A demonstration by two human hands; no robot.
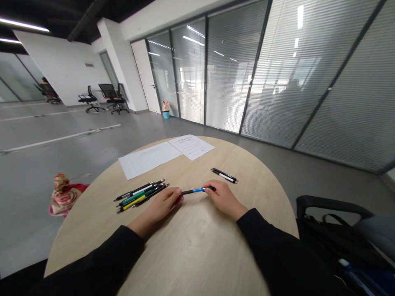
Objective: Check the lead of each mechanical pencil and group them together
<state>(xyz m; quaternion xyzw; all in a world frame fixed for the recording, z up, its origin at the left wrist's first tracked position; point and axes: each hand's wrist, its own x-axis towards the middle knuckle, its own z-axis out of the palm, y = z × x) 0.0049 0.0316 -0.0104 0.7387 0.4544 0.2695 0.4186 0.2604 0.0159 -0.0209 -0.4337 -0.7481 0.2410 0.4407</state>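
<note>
A blue and black pen [197, 190] is held level just above the round table between my two hands. My left hand [165, 203] pinches its black end, and my right hand [221, 196] pinches the blue end; both tips are partly hidden by fingers. Left of my left hand lies a loose group of several pens, among them a green pen [135, 197], a yellow pen [133, 204] and a black and white pen [140, 190]. Beyond my right hand, two black and white pens [224, 175] rest side by side.
Two printed sheets, a wide one [149, 158] and a smaller one [191, 146], lie toward the far edge of the wooden table [197, 255]. A black chair [336, 205] with a bag stands at the right. On the floor at left sits a red and gold bundle [64, 195].
</note>
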